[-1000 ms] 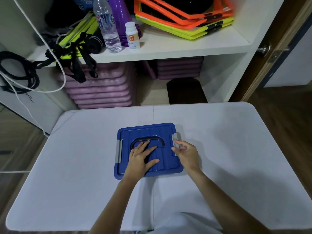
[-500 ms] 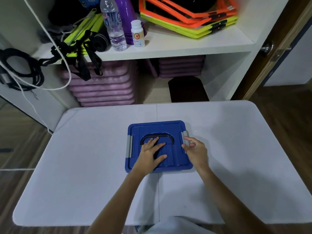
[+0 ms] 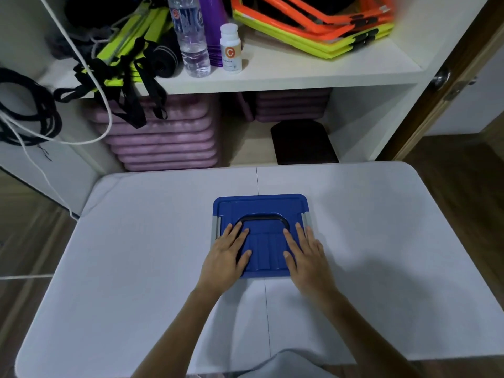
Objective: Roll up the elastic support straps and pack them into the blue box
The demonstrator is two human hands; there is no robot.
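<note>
Pressing flat on the blue box [image 3: 260, 214]: both hands lie palm-down on its lid, fingers straight and spread, nothing gripped. Left hand [image 3: 226, 255] covers the lid's near-left part, fingertips at the left end of the black handle [image 3: 261, 219], which lies folded flat in the lid recess. Right hand [image 3: 306, 253] covers the near-right part, fingertips by the handle's right end and close to the right grey latch [image 3: 306, 218]. Left grey latch [image 3: 215, 227] shows just beside the left hand's outer fingers. Lid is on; box contents not visible, so can't tell if straps are inside.

Box sits mid-table on the white folding table [image 3: 136, 255], straddling the centre seam, long way from all table edges.

Behind the table: white shelf unit [image 3: 300, 75]. On the shelf, L to R: neon-yellow gear w/ black straps [image 3: 131, 85] hanging over the shelf edge, a dark rolled item [image 3: 163, 60], water bottle [image 3: 191, 36], purple bottle [image 3: 212, 28], small white pill bottle [image 3: 230, 49], stack of orange and yellow flat frames [image 3: 313, 28]. Under the shelf: two stacks of purple pads [image 3: 163, 137], a black pad [image 3: 302, 143] to their right. Far left: black cord bundle [image 3: 24, 110] and a white rope [image 3: 90, 77]. Wooden door w/ knob [image 3: 443, 77] at right.
</note>
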